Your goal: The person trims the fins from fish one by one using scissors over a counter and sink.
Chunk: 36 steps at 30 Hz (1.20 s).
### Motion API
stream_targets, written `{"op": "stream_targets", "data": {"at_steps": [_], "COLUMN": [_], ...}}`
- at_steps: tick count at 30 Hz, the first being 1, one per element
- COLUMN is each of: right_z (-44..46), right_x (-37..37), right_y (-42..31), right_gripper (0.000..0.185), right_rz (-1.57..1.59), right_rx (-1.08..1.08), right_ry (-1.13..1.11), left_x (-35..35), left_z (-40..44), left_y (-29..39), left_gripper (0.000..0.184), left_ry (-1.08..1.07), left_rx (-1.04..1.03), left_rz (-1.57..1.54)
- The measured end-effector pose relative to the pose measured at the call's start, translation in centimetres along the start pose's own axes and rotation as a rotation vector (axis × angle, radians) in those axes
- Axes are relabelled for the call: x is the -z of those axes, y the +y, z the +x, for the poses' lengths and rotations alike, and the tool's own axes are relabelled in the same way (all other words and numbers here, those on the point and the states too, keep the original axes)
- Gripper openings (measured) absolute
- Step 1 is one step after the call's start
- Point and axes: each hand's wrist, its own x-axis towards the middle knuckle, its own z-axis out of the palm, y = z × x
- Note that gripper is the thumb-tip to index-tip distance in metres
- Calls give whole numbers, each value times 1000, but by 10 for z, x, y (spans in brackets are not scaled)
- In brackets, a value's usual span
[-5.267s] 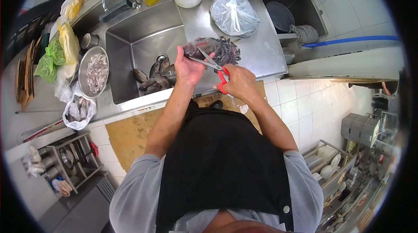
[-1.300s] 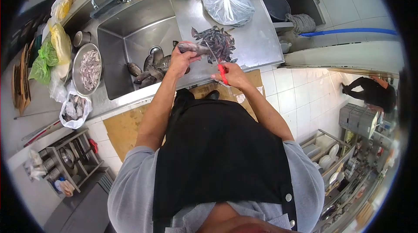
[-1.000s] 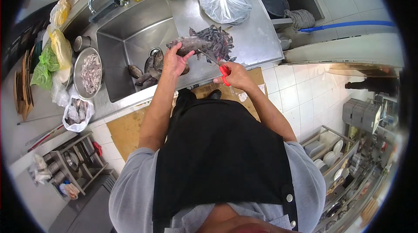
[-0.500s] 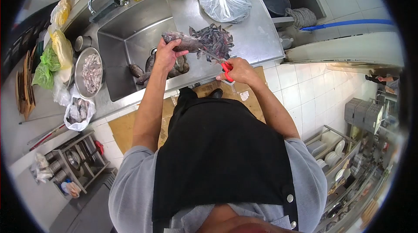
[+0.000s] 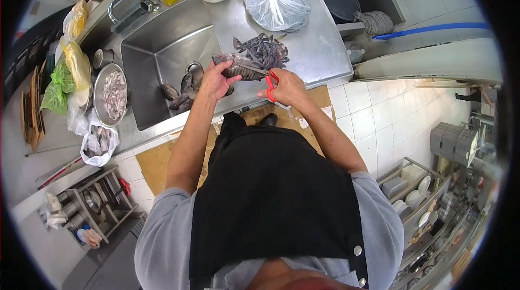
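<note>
While the left hand (image 5: 216, 81) firmly grips one fish (image 5: 248, 70) at the right edge of the sink (image 5: 181, 51), the right hand (image 5: 290, 88) is closed around red-handled scissors (image 5: 272, 85) against it. Several other fish (image 5: 169, 92) lie inside the sink; on the left, a metal bowl (image 5: 98, 100) contains pale pieces (image 5: 114, 95).

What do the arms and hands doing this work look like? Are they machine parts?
No, they are human. The left hand and right hand are bare, without gloves. The forearms are uncovered, with no watch visible. Short, loose grey sleeves cover the upper arms, beside a black apron with round metallic studs.
</note>
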Motion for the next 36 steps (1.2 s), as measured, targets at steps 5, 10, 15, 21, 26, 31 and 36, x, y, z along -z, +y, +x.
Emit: {"op": "stream_targets", "data": {"at_steps": [5, 10, 15, 21, 26, 31, 36], "right_z": [-3, 3, -4, 1, 5, 10, 12], "right_x": [-8, 0, -9, -14, -6, -17, -16], "right_y": [4, 2, -5, 1, -15, -7, -8], "right_gripper": [68, 74, 69, 70, 67, 67, 63], "right_rz": [-7, -39, -140, -118, -126, -52, -18], "right_rx": [191, 118, 255, 130, 215, 131, 101], "right_ry": [181, -15, 189, 32, 80, -17, 14], "left_x": [14, 20, 25, 26, 24, 24, 14], "left_z": [1, -4, -1, -8, -7, -2, -6], "left_y": [-6, -4, -22, -24, -29, -33, -25], "left_gripper": [27, 29, 30, 35, 41, 42, 41], "left_ry": [-2, 47, 3, 17, 9, 41, 46], "left_rx": [45, 69, 102, 94, 73, 87, 97], "left_rz": [-47, -47, -64, -71, -45, -40, -8]}}
